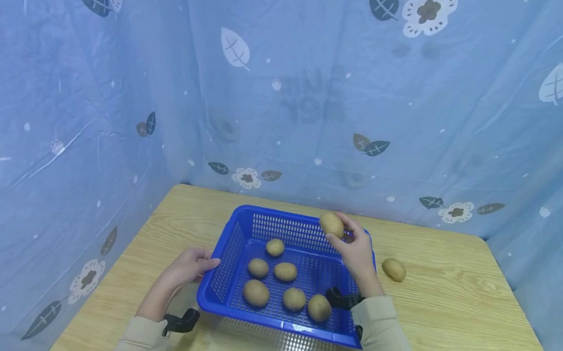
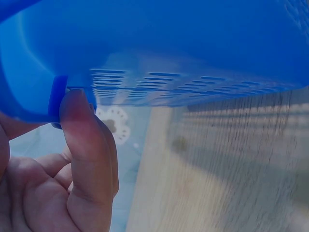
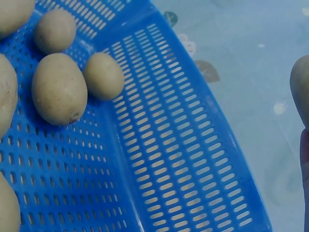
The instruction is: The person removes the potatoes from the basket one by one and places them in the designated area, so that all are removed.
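Observation:
A blue plastic basket [image 1: 279,320] with slotted walls holds several potatoes [image 1: 256,293] on its floor. At its left side my left hand [image 1: 187,268] grips the rim, thumb on top and fingers [image 2: 89,150] curled beneath. My right hand [image 1: 356,252] holds another potato [image 1: 331,224] between thumb and fingers, above the far right part of the basket. In the right wrist view, only a sliver of that held potato [image 3: 301,89] shows at the right edge. Whether the basket sits flat on the table or is raised I cannot tell.
One loose potato [image 1: 393,269] lies on the wooden table [image 1: 459,314] to the right of the basket. A blue patterned curtain [image 1: 293,83] hangs behind the table and along both sides.

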A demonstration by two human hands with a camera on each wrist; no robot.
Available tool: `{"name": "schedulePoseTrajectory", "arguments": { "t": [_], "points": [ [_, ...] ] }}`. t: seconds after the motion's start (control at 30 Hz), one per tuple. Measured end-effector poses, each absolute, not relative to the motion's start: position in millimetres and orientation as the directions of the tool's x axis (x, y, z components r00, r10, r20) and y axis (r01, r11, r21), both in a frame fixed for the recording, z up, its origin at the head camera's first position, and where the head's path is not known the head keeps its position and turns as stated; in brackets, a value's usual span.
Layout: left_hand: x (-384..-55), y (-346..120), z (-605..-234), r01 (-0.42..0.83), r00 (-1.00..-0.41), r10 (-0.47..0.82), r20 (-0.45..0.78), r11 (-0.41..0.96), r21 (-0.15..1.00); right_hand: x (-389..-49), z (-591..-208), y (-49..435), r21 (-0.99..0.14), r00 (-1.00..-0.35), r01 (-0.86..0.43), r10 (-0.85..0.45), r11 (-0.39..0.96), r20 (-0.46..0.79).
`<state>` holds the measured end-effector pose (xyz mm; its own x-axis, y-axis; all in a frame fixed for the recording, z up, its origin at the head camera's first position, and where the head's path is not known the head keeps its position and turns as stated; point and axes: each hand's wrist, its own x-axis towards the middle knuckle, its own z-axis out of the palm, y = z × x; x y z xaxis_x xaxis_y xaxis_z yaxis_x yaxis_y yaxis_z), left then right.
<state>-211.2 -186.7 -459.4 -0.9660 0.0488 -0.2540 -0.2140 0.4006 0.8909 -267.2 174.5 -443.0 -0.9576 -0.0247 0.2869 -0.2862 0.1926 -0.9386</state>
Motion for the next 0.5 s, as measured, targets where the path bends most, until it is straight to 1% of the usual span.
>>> {"name": "schedulePoseTrajectory", "arguments": {
  "t": [0.3, 0.5],
  "points": [
    [-213.1, -185.8, -458.7, -0.211, -0.967, 0.047, -0.250, 0.399, 0.892, -262.2, -431.5, 177.4, -0.942, -0.958, -0.278, 0.024, 0.186, 0.287],
    [-212.4, -186.3, -460.5, -0.212, -0.967, 0.045, -0.251, 0.400, 0.892, -256.9, -427.0, 185.2, -0.942, -0.958, -0.275, 0.029, 0.190, 0.285]
  ]
}}
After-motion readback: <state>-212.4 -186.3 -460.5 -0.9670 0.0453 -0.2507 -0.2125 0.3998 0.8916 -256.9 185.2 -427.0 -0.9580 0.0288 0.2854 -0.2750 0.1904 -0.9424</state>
